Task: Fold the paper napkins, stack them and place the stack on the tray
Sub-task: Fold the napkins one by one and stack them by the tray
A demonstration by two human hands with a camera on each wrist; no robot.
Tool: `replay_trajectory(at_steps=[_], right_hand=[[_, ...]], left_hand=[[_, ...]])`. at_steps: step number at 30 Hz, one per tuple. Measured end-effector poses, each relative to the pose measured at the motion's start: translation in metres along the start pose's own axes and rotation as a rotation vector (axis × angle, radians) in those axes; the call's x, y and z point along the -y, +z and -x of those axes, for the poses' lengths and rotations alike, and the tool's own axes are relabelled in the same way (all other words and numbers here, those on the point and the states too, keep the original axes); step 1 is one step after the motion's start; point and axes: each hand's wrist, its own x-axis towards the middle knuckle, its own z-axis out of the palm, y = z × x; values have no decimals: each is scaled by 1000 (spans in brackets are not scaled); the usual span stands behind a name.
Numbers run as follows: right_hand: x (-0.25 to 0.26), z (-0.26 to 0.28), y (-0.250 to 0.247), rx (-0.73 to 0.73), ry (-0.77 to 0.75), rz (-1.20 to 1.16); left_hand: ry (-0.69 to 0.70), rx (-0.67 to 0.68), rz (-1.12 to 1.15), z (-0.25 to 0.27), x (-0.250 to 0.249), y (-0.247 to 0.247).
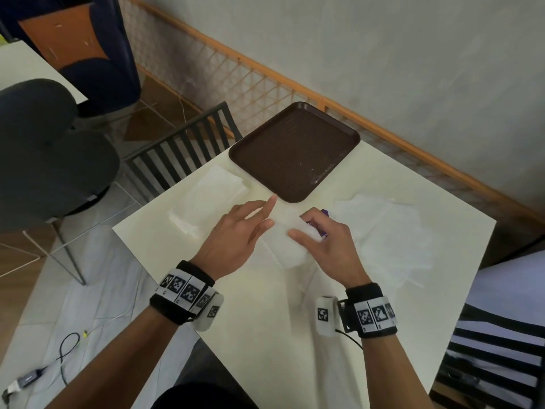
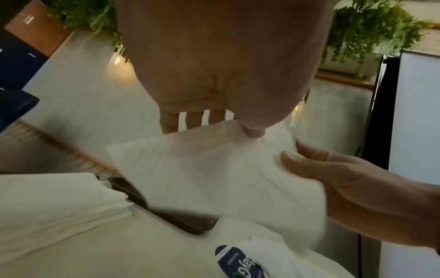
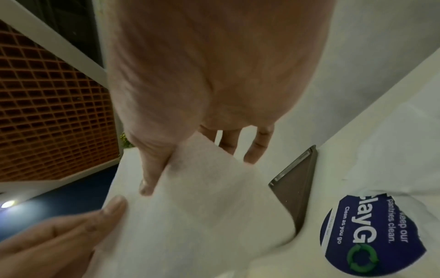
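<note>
A white paper napkin (image 1: 286,246) is held up between both hands over the middle of the cream table (image 1: 295,335). My left hand (image 1: 265,214) pinches its left edge, thumb in front and straight fingers behind, as the left wrist view shows on the napkin (image 2: 214,178). My right hand (image 1: 303,228) pinches the right edge between thumb and fingers; the napkin (image 3: 202,216) curves under it. A stack of folded napkins (image 1: 206,199) lies at the left. A loose pile of unfolded napkins (image 1: 383,231) lies at the right. The brown tray (image 1: 295,154) sits bare at the far side.
A blue round sticker (image 3: 371,235) is on the table beside the unfolded pile. A black slatted chair back (image 1: 182,152) stands at the table's far-left edge, a dark padded chair (image 1: 50,149) further left. A wooden lattice barrier (image 1: 265,84) runs behind the table.
</note>
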Motion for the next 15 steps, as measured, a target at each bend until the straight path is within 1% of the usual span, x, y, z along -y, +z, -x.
replay_trajectory(at_steps=[1, 3, 5, 6, 7, 8, 9, 11, 12, 13, 15], right_hand=[[1, 3, 1, 18, 14, -25], [0, 7, 0, 106, 98, -89], [-2, 13, -5, 239, 221, -80], [-4, 16, -9, 282, 260, -64], [-8, 18, -13, 286, 283, -70], [-10, 19, -17, 249, 288, -119], [-14, 21, -21, 174, 267, -225], [-16, 24, -23, -1, 222, -534], [-15, 24, -22, -35, 215, -647], [-15, 23, -19, -31, 210, -700], [-14, 23, -11, -10, 223, -665]], left_hand=[[15, -2, 35, -1, -3, -3], [9, -15, 115, -3, -8, -7], [-39, -64, 179, -6, -13, -15], [-79, -98, 201, -8, -15, -19], [-116, -129, 215, -9, -16, -23], [-142, -154, 234, -10, -17, -28], [-160, -177, 264, -10, -17, -32], [-195, -214, 319, -9, -17, -37], [-214, -224, 335, -8, -18, -38], [-231, -234, 348, -8, -18, -37], [-254, -265, 374, -8, -20, -33]])
